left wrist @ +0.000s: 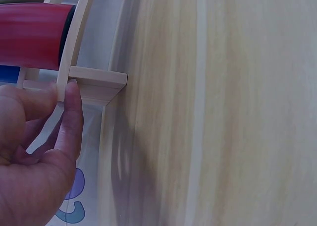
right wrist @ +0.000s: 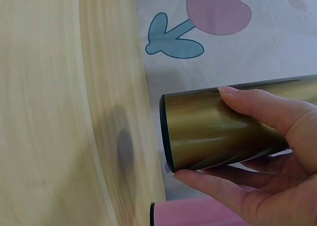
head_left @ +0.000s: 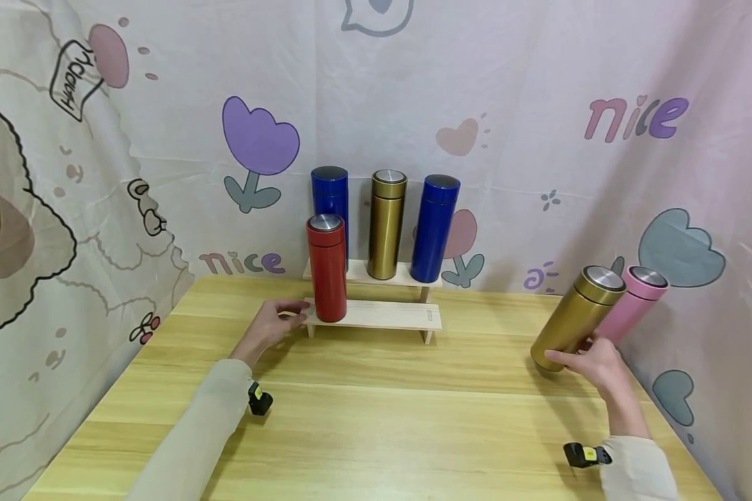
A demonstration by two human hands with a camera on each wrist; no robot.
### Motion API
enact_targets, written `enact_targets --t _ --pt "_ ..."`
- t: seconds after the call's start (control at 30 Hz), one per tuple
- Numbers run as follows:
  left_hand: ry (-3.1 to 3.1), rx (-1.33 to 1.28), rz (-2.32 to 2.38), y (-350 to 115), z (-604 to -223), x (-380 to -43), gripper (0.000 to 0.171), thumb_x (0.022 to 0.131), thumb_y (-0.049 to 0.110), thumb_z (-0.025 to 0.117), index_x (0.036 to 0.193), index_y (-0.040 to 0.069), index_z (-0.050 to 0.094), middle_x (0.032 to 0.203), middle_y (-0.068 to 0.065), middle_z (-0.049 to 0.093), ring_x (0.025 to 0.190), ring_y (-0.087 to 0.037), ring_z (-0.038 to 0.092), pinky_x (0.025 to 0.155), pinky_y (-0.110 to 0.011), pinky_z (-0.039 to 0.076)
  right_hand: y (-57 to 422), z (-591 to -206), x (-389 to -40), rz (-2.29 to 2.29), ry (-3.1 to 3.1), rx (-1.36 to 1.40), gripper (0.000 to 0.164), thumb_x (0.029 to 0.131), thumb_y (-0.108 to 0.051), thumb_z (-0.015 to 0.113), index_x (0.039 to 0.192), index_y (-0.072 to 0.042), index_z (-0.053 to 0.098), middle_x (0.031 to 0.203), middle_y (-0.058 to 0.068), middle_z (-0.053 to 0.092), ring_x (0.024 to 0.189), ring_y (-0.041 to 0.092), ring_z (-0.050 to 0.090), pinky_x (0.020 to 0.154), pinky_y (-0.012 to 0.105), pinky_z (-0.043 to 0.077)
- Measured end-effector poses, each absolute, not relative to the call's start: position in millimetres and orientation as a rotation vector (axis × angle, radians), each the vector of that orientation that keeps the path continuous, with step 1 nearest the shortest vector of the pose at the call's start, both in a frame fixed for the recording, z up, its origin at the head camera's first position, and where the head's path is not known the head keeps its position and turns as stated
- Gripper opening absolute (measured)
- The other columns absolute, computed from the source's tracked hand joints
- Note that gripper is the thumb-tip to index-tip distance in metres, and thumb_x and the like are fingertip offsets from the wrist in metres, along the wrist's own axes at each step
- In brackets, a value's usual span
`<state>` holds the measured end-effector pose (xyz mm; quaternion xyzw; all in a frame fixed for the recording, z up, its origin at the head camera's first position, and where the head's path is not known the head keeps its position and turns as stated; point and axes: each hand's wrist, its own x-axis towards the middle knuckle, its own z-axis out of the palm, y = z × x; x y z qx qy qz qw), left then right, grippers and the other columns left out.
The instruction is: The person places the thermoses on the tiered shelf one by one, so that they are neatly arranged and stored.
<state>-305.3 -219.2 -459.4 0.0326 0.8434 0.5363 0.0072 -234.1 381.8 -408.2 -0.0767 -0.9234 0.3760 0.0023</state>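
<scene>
My right hand (head_left: 601,365) holds a gold thermos bottle (head_left: 573,323) near its base, tilted. In the right wrist view the thumb lies across one side of the gold bottle (right wrist: 218,132) and the fingers across the other. A pink thermos bottle (head_left: 629,306) stands just behind it, partly hidden. My left hand (head_left: 276,323) pinches the left end of the two-step wooden stand (head_left: 395,314) between thumb and fingers, at the lower step. On that step a red thermos bottle (head_left: 329,271) stands upright at the left, beside the left hand.
The stand's upper step carries a blue bottle (head_left: 331,188), another gold bottle (head_left: 386,226) and a second blue bottle (head_left: 435,229). Below lies a wooden table (head_left: 376,431). A printed cloth (head_left: 363,104) hangs close behind and along the sides.
</scene>
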Motion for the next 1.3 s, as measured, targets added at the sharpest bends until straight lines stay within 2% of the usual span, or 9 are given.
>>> enact_targets --t 0.37,0.6,0.97,1.3 --pt "2.652 0.099 1.656 -219.3 -461.2 -306.0 0.035 0.1 0.007 0.066 0.134 -0.002 0.066 0.137 -0.026 0.064 0.098 -0.022 0.072 0.092 -0.039 0.063 371.8 -412.1 -233.9 1.106 -2.879 -0.166 0.087 0.083 -0.038 0.087 0.14 0.012 0.043 0.134 0.036 0.055 0.112 0.041 0.059 0.074 0.021 0.05" --pt "2.642 0.096 1.655 -218.5 -460.6 -304.7 0.036 0.1 0.009 0.067 0.135 -0.001 0.066 0.138 -0.025 0.064 0.099 -0.021 0.072 0.092 -0.038 0.063 366.9 -411.3 -235.5 1.131 -2.899 -0.156 0.092 0.083 -0.038 0.087 0.143 0.013 0.039 0.138 0.038 0.053 0.117 0.045 0.059 0.075 0.02 0.051" --pt "2.612 0.107 1.695 -218.8 -458.1 -303.7 0.037 0.099 0.009 0.068 0.134 -0.002 0.066 0.139 -0.026 0.063 0.1 -0.021 0.072 0.092 -0.039 0.063 355.3 -408.3 -235.8 1.191 -2.895 -0.113 0.094 0.084 -0.035 0.087 0.145 0.016 0.037 0.136 0.038 0.056 0.117 0.042 0.061 0.075 0.019 0.051" --pt "2.605 0.12 1.732 -216.5 -457.3 -303.0 0.037 0.098 0.005 0.067 0.133 -0.006 0.065 0.137 -0.029 0.063 0.097 -0.025 0.073 0.09 -0.041 0.064 346.9 -407.7 -238.2 1.173 -2.943 -0.106 0.103 0.082 -0.038 0.087 0.149 0.016 0.031 0.14 0.039 0.054 0.123 0.046 0.06 0.085 0.03 0.053"
